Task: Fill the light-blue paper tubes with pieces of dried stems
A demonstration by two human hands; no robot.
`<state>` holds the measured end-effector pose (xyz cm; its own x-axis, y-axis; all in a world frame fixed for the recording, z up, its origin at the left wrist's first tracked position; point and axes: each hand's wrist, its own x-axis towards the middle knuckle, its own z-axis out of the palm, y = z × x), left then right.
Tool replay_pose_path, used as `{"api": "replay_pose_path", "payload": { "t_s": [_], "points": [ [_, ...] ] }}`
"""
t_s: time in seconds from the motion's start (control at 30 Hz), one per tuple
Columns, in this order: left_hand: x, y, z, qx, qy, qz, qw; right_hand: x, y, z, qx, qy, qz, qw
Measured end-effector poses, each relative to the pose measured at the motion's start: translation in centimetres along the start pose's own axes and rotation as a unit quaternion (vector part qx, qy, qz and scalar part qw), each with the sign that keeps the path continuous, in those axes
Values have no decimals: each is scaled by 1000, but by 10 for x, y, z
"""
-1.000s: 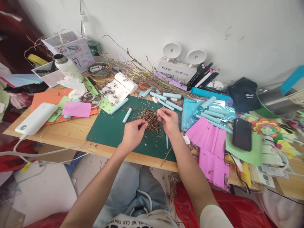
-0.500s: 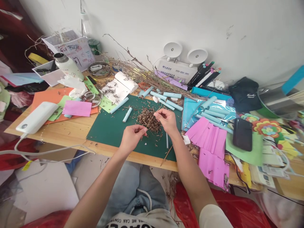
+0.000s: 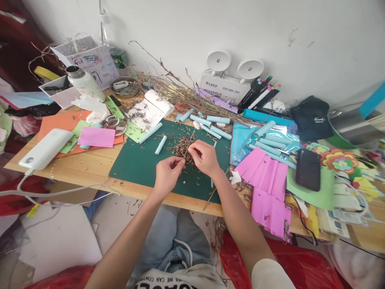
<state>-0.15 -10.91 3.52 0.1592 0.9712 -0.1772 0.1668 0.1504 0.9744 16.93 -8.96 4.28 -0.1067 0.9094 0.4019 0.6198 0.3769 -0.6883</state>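
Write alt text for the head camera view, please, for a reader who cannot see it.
A person's left hand and right hand pinch a twig above a pile of dry plant bits on a green mat. Blue paper rolls, pink sheets and a black phone lie nearby.

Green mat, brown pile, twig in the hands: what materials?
Green mat: likely matte plastic or rubber sheet; flat, no glare. Brown pile: dry plant scraps; thin, dull, crumbly-looking. Twig, pinched by left hand and right hand: dry wood; thin, stiff.
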Motion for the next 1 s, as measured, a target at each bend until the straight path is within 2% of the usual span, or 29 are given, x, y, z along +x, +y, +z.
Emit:
{"api": "replay_pose_path", "payload": {
  "t_s": [0.1, 0.2, 0.3, 0.37, 0.47, 0.57, 0.63, 0.7, 0.8, 0.87, 1.0],
  "points": [
    [4, -4, -2, -42, 2, 1, 999, 1, 5, -3, -40, -21, 39, 998],
    [4, -7, -2, -51, -6, 2, 999, 2, 9, -5, -44, 25, 125, 991],
    [0, -9, 1, -39, -25, -2, 999, 3, 11, -3, 100, 62, 184, 976],
    [-3, -10, 3, -24, -38, -4, 999, 4, 11, 2, 212, 74, 209, 952],
    [-6, -11, 6, 4, -50, -4, 999, 4, 11, 8, 274, 88, 228, 930],
    [-7, -12, 7, 24, -48, 1, 999, 2, 9, 9, 185, 98, 211, 955],
    [-7, -11, 8, 26, -42, 6, 999, 1, 6, 7, 78, 100, 152, 980],
    [-6, -10, 7, 19, -35, 11, 999, 0, 2, 6, -1, 84, 80, 993],
    [-4, -7, 5, -2, -26, 16, 1000, 0, 0, 4, -29, 38, 23, 999],
    [-3, -6, 3, -12, -21, 14, 1000, 0, 1, 2, -46, 45, 37, 997],
    [-3, -10, 0, -5, -15, 6, 1000, 1, 4, -2, -32, 116, 134, 984]
  ]
}}
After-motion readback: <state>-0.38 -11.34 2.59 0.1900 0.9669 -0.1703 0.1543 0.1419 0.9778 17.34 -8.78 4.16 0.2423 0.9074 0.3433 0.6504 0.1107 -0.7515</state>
